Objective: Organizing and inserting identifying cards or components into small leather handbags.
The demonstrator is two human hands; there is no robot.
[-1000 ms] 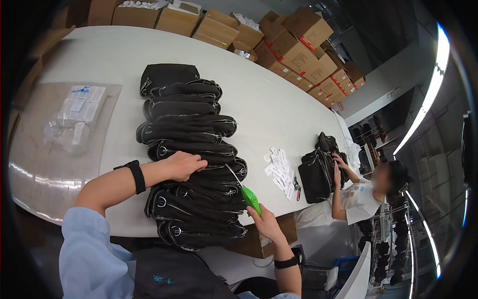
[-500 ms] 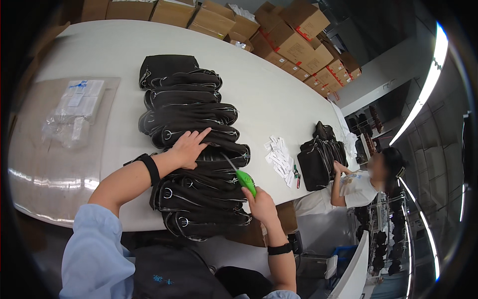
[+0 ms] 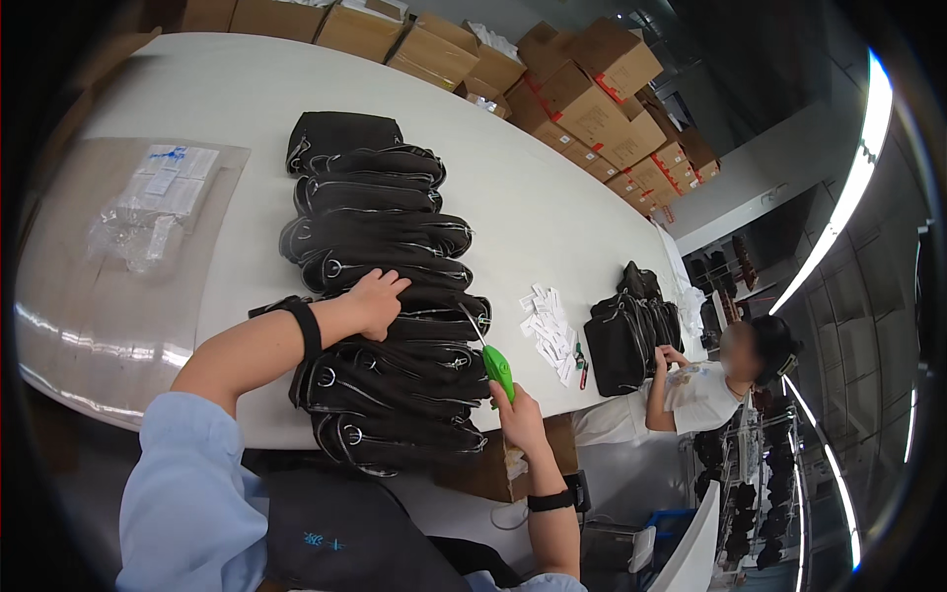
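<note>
A row of black bags (image 3: 370, 232) with silver zippers and metal rings lies packed together on the white table, running away from me. My left hand (image 3: 375, 304) is on a bag in the middle of the row, its fingers bent over the fabric at the opening. Gripped in my right hand (image 3: 519, 416) is a tool with a green handle (image 3: 499, 371) and a thin metal shaft. The shaft points up and left, and its tip is by the right end of the same bag, near the zipper. Whether the tip touches the fabric I cannot tell.
White paper tags (image 3: 548, 326) are heaped right of the row, with small red-and-green handled snips (image 3: 582, 367) beside them. Another person (image 3: 691, 395) handles more black bags (image 3: 621, 340) at the right. Clear plastic sheeting (image 3: 99, 326) and a wrapped white pack (image 3: 170, 187) lie left; cardboard boxes (image 3: 602, 113) stand behind.
My left index finger, stretched out before, is now bent in with the others. The tool's tip has shifted right toward the bag's end, and my right hand has moved slightly right and down.
</note>
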